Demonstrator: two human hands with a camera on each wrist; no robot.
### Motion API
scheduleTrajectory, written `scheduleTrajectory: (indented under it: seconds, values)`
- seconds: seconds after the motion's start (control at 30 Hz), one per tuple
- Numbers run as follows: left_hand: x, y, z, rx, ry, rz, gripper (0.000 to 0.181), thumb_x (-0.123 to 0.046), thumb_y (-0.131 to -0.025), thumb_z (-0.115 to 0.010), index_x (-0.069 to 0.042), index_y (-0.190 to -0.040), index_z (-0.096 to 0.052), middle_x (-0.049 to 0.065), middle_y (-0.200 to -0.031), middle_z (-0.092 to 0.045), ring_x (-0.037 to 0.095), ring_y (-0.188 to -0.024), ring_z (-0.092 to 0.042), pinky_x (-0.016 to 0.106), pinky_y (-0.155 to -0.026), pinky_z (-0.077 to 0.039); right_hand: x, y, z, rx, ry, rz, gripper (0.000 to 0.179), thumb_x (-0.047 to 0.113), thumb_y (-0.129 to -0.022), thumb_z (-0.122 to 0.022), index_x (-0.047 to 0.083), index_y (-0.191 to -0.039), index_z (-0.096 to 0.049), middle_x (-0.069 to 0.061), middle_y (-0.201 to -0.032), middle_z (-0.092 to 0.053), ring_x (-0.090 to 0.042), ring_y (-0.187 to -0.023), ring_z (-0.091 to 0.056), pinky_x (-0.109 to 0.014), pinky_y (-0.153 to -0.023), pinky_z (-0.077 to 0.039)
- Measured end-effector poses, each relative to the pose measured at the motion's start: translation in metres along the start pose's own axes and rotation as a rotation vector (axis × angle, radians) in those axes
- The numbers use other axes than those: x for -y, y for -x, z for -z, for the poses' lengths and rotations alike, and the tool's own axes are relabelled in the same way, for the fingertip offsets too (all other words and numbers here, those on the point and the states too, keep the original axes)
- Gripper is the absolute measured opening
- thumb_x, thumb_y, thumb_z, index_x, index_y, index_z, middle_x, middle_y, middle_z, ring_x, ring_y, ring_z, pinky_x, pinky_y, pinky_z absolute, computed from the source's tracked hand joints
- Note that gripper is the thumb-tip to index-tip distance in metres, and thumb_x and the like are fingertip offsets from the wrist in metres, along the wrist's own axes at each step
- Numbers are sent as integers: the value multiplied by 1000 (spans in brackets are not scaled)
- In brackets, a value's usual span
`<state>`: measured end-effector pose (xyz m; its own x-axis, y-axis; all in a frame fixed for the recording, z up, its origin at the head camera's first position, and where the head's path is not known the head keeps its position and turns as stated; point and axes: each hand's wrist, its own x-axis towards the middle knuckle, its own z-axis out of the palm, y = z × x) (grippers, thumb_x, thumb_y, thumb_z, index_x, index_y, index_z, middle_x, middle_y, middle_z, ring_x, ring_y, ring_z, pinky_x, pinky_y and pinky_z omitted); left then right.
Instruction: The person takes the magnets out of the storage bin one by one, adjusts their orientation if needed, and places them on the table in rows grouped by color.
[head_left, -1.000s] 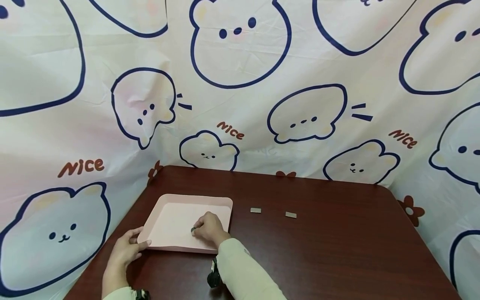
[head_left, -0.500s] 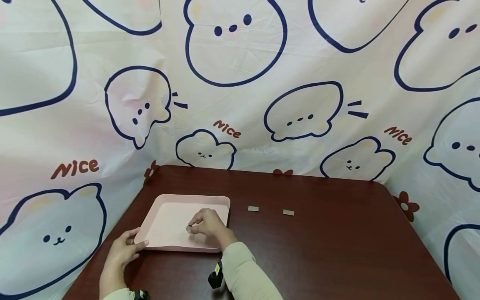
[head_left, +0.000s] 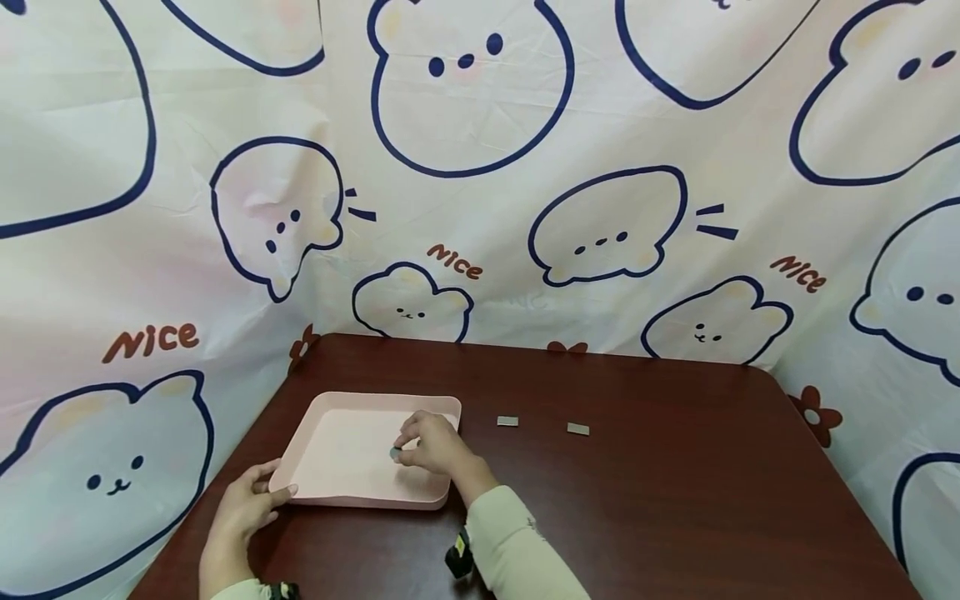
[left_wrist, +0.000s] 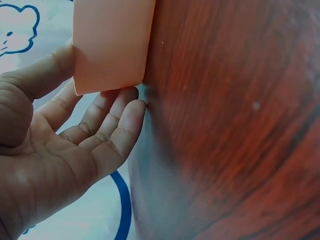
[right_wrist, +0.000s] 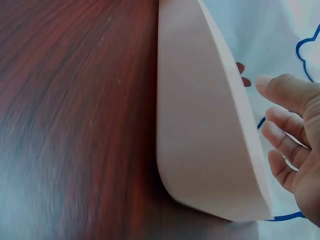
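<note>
A shallow pink tray [head_left: 337,500] lies on the dark wooden table, toward its left side. My left hand [head_left: 243,508] grips the tray's near left corner. In the left wrist view its thumb [left_wrist: 52,72] lies against the tray's rim, while the other fingers come to the corner from the outer side. Over the right part of the tray, my right hand [head_left: 435,446] pinches a small grey-green piece [head_left: 395,452] at its fingertips. The piece's exact kind is too small to tell. From the right wrist, the curled fingers show beyond the tray's wall [right_wrist: 205,115], and the piece is hidden.
Two small flat grey rectangles [head_left: 507,422] lie apart on the table [head_left: 637,500], right of the tray. Behind and on both sides hangs a pale cloth [head_left: 480,208] printed with cartoon bears. A dark wrist device [head_left: 459,557] hangs at the right sleeve.
My right hand has lifted slightly and then shifted right over the tray, still pinching the small piece. The left hand keeps its place on the tray's corner.
</note>
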<state>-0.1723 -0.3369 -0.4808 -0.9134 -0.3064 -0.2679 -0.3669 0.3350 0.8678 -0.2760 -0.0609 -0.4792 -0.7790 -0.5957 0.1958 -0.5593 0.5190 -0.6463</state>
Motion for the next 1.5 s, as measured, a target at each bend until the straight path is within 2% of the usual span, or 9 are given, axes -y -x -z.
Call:
scheduleTrajectory:
  seconds: [0.2, 0.37, 0.5, 0.67, 0.83, 1.03, 1.27, 1.5]
  values:
    - [-2, -1, -1, -2, -27, -22, 70, -9, -81, -72, 10, -135, -32, 27, -103, -52, 19, -78, -56, 37, -66, -52, -15, 21, 17, -100, -65, 64, 14, 18, -78, -76, 11, -89, -76, 1, -105, -58, -13, -98, -53, -23, -79, -45]
    - [-3, -1, 0, -3, -31, -24, 69, -8, -81, -71, 11, -135, -32, 28, -103, -52, 19, -78, -55, 36, -65, -52, -27, 36, 24, -187, -106, 49, 13, 15, -75, -77, 9, -87, -76, -1, -101, -60, -14, -87, -56, -26, -72, -47]
    - [-3, -1, 0, -6, -37, -18, 69, -7, -81, -71, 11, -135, -32, 29, -103, -51, 19, -78, -56, 37, -66, -52, -33, 48, 29, -220, -129, 29, 14, 15, -76, -76, 7, -88, -75, -3, -102, -60, -17, -90, -56, -29, -73, -47]
    - [-4, -3, 1, -6, -46, -12, 70, -9, -81, -71, 10, -136, -32, 28, -104, -51, 20, -80, -56, 39, -68, -52, -47, 63, 35, -232, -133, -23, 14, 15, -78, -76, 8, -90, -74, -5, -104, -60, -23, -97, -55, -32, -78, -47]
    - [-4, -4, 4, -7, -48, -17, 71, -8, -81, -71, 10, -136, -31, 27, -102, -51, 19, -78, -56, 38, -67, -52, -63, 76, 40, -265, -136, -38, 15, 15, -78, -76, 7, -90, -74, -9, -105, -60, -26, -100, -55, -36, -80, -47]
    - [-3, -3, 4, 2, -42, -22, 71, -10, -81, -72, 10, -136, -32, 27, -102, -51, 18, -78, -56, 37, -67, -52, -79, 90, 42, -288, -184, -83, 14, 13, -76, -77, 6, -89, -74, -12, -104, -61, -27, -97, -56, -34, -77, -48]
    - [-3, -1, 2, -7, -52, -18, 68, -8, -82, -70, 11, -135, -32, 29, -103, -51, 20, -80, -56, 38, -66, -52, -92, 99, 42, -282, -127, -121, 12, 14, -74, -79, 10, -85, -75, 0, -97, -61, -22, -91, -57, -34, -78, -46]
    - [-3, 1, 1, 11, -47, -31, 69, -8, -81, -70, 11, -135, -32, 28, -102, -52, 18, -78, -56, 37, -66, -51, -98, 108, 45, -246, -97, -204, 9, 13, -75, -78, 13, -84, -74, 5, -90, -55, -14, -79, -57, -28, -67, -48]
